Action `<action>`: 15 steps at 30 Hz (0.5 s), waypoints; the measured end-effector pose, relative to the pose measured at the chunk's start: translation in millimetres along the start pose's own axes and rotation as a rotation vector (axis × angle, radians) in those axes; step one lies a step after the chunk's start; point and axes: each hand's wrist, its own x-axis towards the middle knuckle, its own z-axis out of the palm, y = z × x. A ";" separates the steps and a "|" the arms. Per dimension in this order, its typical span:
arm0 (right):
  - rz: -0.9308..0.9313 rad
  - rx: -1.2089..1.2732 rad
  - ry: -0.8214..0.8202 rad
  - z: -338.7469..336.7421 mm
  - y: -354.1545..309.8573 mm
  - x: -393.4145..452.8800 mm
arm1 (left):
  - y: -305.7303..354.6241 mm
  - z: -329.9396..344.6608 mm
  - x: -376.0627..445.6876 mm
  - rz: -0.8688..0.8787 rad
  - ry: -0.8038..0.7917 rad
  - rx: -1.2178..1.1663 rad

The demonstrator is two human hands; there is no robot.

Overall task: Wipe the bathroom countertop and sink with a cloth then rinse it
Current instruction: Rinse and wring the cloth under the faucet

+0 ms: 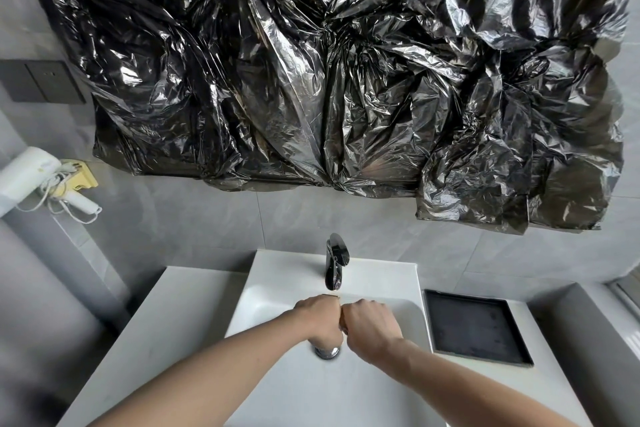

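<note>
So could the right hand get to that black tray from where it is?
Probably yes. The right hand is over the sink, and the black tray sits just to its right on the countertop, nothing between.

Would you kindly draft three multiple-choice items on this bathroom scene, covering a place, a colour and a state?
1. Where is the black tray?
A. right of the basin
B. left of the basin
C. inside the basin

2. What colour is the faucet?
A. white
B. black
C. gold

3. How are the left hand and right hand held?
A. flat on the counter
B. curled, knuckles together, over the basin
C. gripping the tray

Answers: 1 A, it sits on the countertop right of the sink. 2 B, glossy black. 3 B, both fists meet above the drain.
</note>
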 end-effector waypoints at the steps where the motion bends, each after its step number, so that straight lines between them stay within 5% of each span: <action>1: -0.005 0.022 0.017 1.5 1.9 0.2 | -2.5 0.5 -0.8 0.008 -0.003 -0.009; 6: 0.095 0.243 0.035 -8.9 9.7 3.1 | -12.0 5.3 -15.4 0.088 0.310 -0.004; 10: 0.254 0.613 -0.312 -24.9 23.1 3.1 | -25.0 15.5 -22.0 0.352 0.542 0.110; 15: 0.159 1.135 -0.755 -29.8 18.9 -7.1 | -33.3 25.1 -12.0 0.450 0.558 0.214</action>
